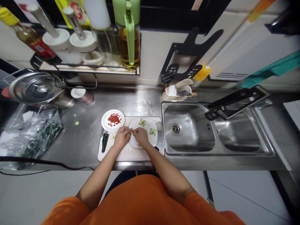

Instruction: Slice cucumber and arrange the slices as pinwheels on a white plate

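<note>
Over the left part of a white squarish plate (146, 140), my left hand (122, 137) and my right hand (141, 136) meet with fingertips pinched. A small green cucumber slice (131, 131) shows between them. Curved cucumber slices lie in pinwheel shapes on the plate, one at the top (142, 122) and one at the right (152, 132); more green is partly hidden by my right hand. Under the plate is a white cutting board (138, 157). A dark green cucumber piece (105, 142) rests on its left side. A round white plate (113, 128) of small red goji-like berries (114, 119) sits behind my left hand.
To the right is a double steel sink (189, 125) with a black faucet (234, 101). A black handle (157, 148) shows by my right forearm. Plastic bags of greens (35, 134), a lidded pot (39, 89) and a small jar (82, 95) stand left. Bottles (127, 40) line a rack above.
</note>
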The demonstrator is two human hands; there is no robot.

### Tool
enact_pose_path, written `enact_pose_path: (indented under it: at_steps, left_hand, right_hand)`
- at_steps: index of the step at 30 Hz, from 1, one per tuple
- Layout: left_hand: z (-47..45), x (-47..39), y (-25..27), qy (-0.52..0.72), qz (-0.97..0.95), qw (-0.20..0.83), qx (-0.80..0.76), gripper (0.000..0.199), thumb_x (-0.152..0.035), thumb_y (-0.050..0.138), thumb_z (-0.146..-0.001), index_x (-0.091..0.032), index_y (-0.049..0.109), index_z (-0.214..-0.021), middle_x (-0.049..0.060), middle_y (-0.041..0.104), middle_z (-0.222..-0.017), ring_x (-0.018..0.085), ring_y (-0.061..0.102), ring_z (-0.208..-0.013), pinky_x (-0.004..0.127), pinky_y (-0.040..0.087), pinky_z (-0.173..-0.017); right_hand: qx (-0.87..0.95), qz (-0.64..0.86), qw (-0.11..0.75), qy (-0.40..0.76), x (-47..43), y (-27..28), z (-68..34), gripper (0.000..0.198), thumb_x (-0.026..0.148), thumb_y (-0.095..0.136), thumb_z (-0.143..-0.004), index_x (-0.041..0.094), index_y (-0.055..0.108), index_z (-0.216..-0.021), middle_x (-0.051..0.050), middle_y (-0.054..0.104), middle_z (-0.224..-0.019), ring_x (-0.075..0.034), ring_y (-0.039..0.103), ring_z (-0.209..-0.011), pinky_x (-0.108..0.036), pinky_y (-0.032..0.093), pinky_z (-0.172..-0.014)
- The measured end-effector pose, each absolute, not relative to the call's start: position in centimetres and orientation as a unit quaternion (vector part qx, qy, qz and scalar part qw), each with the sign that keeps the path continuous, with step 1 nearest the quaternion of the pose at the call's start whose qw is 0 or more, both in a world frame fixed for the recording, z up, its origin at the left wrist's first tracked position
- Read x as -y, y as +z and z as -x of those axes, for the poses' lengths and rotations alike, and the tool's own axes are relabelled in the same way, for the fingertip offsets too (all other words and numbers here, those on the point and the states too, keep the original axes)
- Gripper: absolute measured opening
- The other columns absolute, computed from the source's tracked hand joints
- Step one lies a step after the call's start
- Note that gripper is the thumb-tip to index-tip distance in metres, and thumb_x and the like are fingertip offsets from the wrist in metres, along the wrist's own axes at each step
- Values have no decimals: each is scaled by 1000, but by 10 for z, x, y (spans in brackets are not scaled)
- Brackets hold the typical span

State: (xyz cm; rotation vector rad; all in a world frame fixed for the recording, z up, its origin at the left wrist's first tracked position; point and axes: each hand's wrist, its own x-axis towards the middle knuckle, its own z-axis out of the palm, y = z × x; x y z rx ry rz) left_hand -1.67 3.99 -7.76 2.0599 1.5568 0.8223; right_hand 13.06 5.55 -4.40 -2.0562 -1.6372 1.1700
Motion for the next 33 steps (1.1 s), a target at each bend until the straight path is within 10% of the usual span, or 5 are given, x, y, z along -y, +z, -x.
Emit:
enact_pose_path:
  at_steps: [33]
  left_hand:
    - [19,-41,-76,273,-776,209,-529,29,-15,50,-80,-23,69,-102,6,59,-93,19,54,-91,36,48,-83]
  right_hand:
    - [541,712,174,412,-50,-46,-133,9,23,56,-76,19,63,-70,0,64,-69,-12,55,-67,-22,38,-63]
